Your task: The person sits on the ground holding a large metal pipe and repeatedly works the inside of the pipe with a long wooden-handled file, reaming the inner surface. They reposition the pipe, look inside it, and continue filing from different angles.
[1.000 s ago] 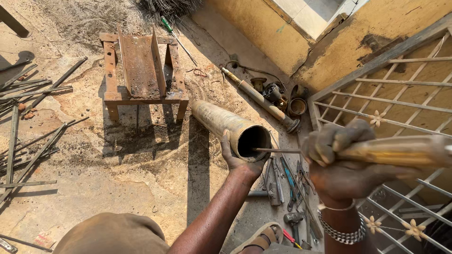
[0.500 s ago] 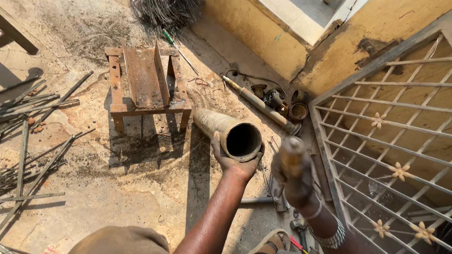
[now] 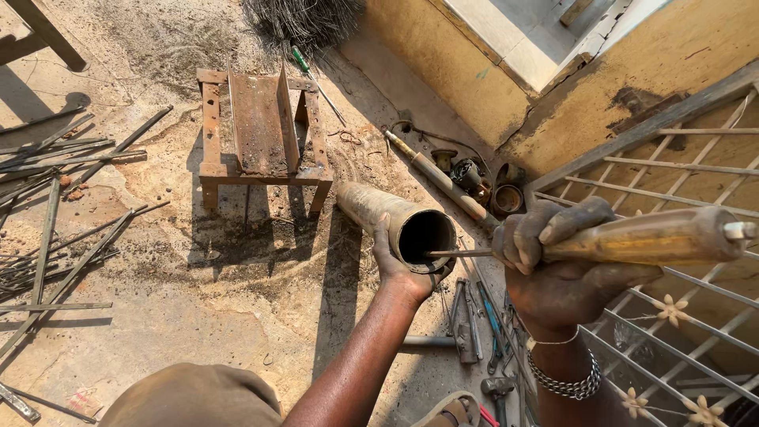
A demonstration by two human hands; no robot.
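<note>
Rod tip at the mouth of the pipe

Work appears to be at an early stage, judged from how things lie. The left hand (image 3: 402, 273) is closed around the near rim of a wide, rusty tan metal pipe (image 3: 389, 219), cupping it from below and holding its open end tilted up toward the camera, while the far end rests on the sandy concrete ground (image 3: 237, 316). The right hand (image 3: 563, 265) is clenched around the worn yellowish wooden handle of a long tool (image 3: 644, 236), whose thin dark metal shaft (image 3: 460, 254) points into the pipe's dark opening; only the tip seems to be inside, and how deep it reaches cannot be told. Whatever is to be done within the bore looks barely begun.

Behind the pipe stands a rusty steel stand with an angled trough (image 3: 261, 130). Loose steel rods (image 3: 63, 205) lie to the left, pliers and small hand tools (image 3: 478, 324) on the ground below the pipe, and a pale metal window grille with flower ornaments (image 3: 680, 316) on the right.
</note>
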